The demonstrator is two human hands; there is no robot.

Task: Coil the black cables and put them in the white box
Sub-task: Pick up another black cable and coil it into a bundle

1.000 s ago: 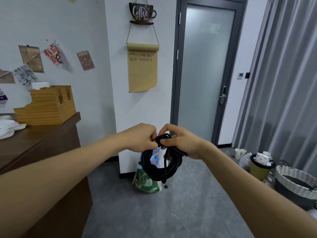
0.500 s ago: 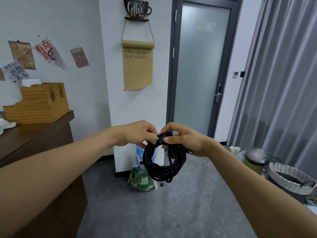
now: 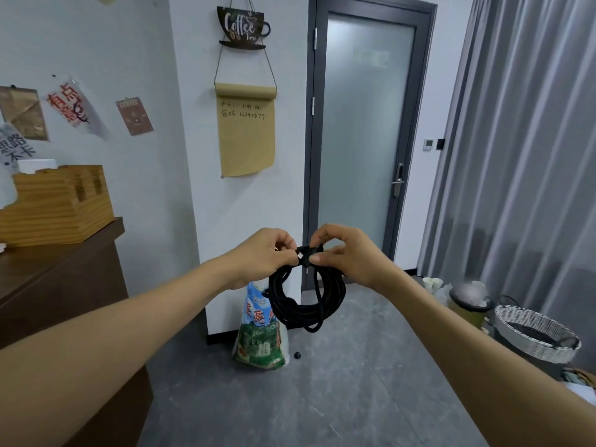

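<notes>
A black cable (image 3: 306, 301), wound into a round coil, hangs in mid-air in front of me. Both hands pinch it at the top of the coil. My left hand (image 3: 267, 253) grips the cable's end from the left, where a small light tip shows between its fingers. My right hand (image 3: 342, 253) holds the top wrap from the right with thumb and fingers closed. One loose loop dangles below the coil. No white box shows in this view.
A dark wooden counter (image 3: 64, 269) with a wooden organiser (image 3: 58, 204) stands at the left. A printed sack (image 3: 261, 333) leans on the white pillar. At the right are a bin (image 3: 467, 308), a woven basket (image 3: 535, 330) and grey curtains. A glass door (image 3: 361, 140) is ahead.
The hands and coil stay at the same spot before me. My fingers have shifted at the top of the coil, and a light cable tip now shows by my left fingers.
</notes>
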